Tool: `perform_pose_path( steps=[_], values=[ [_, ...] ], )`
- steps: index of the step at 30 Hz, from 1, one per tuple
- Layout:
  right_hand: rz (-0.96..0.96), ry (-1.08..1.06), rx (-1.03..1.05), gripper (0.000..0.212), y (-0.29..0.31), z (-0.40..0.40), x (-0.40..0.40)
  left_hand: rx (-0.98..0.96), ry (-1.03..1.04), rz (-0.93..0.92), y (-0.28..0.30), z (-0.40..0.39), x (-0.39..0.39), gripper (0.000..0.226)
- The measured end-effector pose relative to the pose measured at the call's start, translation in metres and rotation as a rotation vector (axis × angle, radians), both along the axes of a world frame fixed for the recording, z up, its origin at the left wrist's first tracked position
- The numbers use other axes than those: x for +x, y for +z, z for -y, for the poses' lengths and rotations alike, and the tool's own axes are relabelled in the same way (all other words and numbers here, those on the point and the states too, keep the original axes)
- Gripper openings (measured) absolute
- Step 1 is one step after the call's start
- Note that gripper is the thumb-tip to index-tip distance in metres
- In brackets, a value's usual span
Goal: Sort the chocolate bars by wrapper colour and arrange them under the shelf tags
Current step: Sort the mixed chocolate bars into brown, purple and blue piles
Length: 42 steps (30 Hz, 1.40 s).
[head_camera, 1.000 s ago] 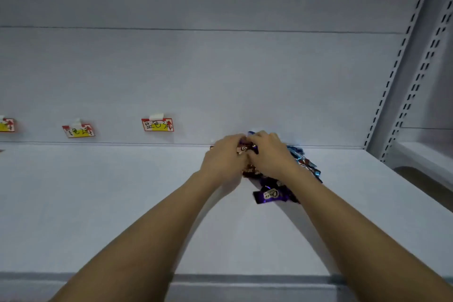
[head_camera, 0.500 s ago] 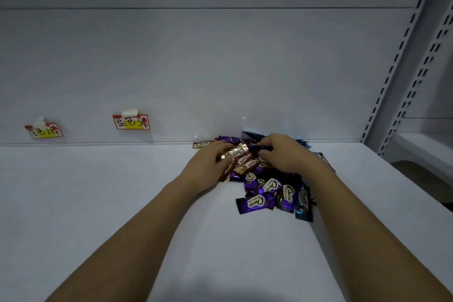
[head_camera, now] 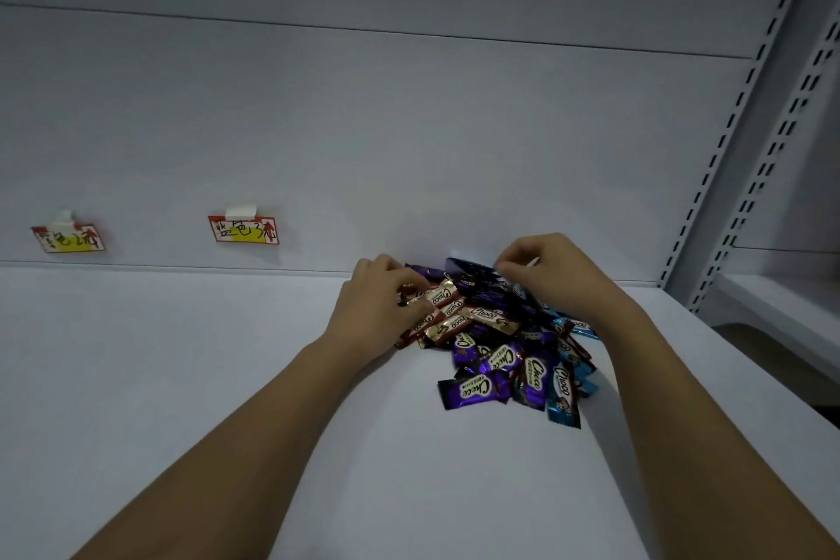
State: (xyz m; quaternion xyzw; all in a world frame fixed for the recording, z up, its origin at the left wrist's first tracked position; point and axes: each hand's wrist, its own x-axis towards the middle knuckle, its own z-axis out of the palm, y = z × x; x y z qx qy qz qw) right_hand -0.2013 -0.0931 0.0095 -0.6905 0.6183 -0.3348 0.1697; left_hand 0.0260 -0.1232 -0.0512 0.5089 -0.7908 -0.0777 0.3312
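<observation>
Mixed pile of chocolate bars (head_camera: 495, 346) on the white shelf (head_camera: 182, 377) against the back panel, right of both shelf tags (head_camera: 243, 230): red-gold ones left, purple in front, blue at right. Left hand (head_camera: 379, 309) fingers curled around red-gold bars (head_camera: 443, 309). Right hand (head_camera: 550, 275) fingertips pinch a dark blue wrapper (head_camera: 472, 269) at the pile's back.

A heap of chocolate bars (head_camera: 500, 341) lies on the shelf (head_camera: 182, 377) against the back wall; two tags (head_camera: 243, 230) hang left of it (both on the wall), hands at its rear.
</observation>
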Motion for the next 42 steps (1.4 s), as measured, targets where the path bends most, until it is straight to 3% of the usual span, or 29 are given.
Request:
perform_pose_path(
  steps=[3, 6, 9, 13, 18, 22, 26, 35, 42],
  values=[
    [-0.145, 0.08, 0.125, 0.007, 0.002, -0.003, 0.011, 0.035, -0.097, -0.042, 0.006, -0.004, -0.002, 0.016],
    [-0.278, 0.068, 0.21, 0.012, -0.001, -0.004, 0.016, 0.1, -0.196, 0.029, 0.007, -0.008, -0.005, 0.022],
    [-0.276, 0.047, 0.233, 0.019, -0.002, -0.004, 0.018, 0.121, -0.192, 0.04, 0.008, -0.008, -0.007, 0.027],
    [-0.254, 0.041, 0.241, 0.013, -0.004, -0.004, 0.02, 0.156, -0.184, 0.025, 0.008, -0.011, -0.01, 0.022],
    [-0.041, -0.001, 0.119, 0.007, 0.0, -0.003, 0.015, 0.269, -0.115, -0.26, 0.023, -0.013, -0.004, 0.008],
    [0.16, -0.058, -0.04, 0.005, 0.002, 0.001, 0.014, 0.433, -0.104, -0.501, 0.044, -0.005, 0.027, 0.012],
    [0.095, 0.038, -0.033, 0.008, -0.011, 0.004, 0.028, 0.599, -0.141, -0.389, 0.04, -0.006, 0.037, 0.014],
    [-0.157, 0.094, -0.105, 0.009, -0.031, 0.016, 0.051, 0.518, -0.139, -0.093, 0.026, -0.006, 0.025, 0.019],
    [-0.295, 0.14, -0.097, 0.013, -0.039, 0.022, 0.053, 0.588, -0.138, -0.22, 0.032, -0.004, 0.037, 0.015]
  ],
)
